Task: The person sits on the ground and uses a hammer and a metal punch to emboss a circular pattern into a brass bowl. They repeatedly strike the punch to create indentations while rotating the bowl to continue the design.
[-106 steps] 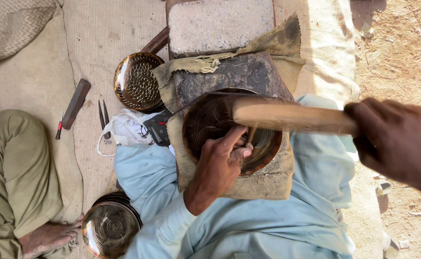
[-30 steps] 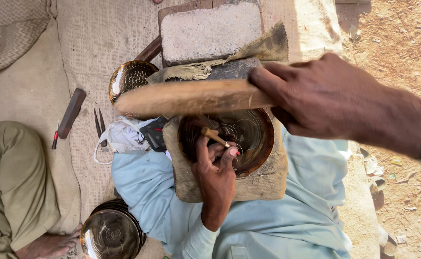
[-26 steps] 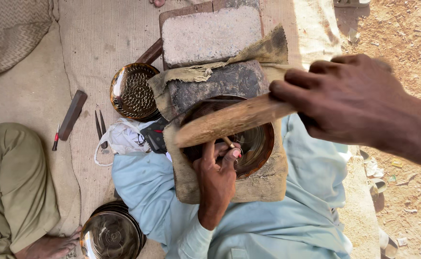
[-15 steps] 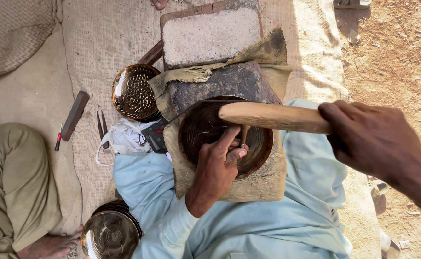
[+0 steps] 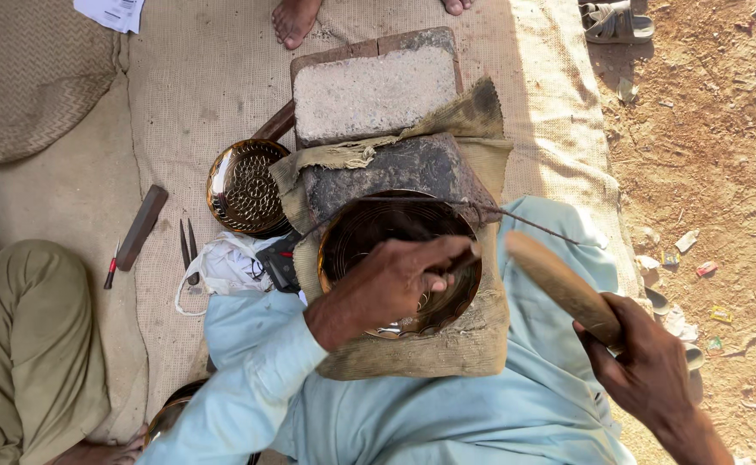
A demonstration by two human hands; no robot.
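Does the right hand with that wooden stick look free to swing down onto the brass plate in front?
Probably yes. The right hand holds the wooden mallet raised beside the brass plate, with open space between. But the left hand rests on the plate holding a small tool, covering part of it.

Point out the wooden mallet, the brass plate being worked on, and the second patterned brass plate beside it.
wooden mallet (image 5: 558, 284), head view, middle of its shaft.
brass plate being worked on (image 5: 356, 237), head view, bare ridged surface at upper left.
second patterned brass plate (image 5: 247, 188), head view, its centre.
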